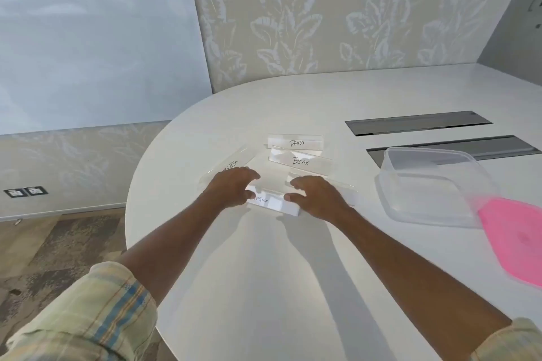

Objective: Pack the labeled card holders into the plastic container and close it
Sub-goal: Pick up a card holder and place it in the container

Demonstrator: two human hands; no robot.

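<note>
Both hands grip the nearest card holder (274,204), whose visible letters read "NGUIN": the left hand (233,186) pinches its left end and the right hand (318,195) its right end, low over the white table (293,272). Beyond it lie the "BEAR" holder (300,161) and the "PANDA" holder (296,143), with a tilted one (230,167) to its far left. Right of it stands the open plastic container (434,184), the pink lid (516,240) overlapping its near right corner.

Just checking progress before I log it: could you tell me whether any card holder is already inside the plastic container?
No, the plastic container is empty and the card holders lie on the table.
</note>
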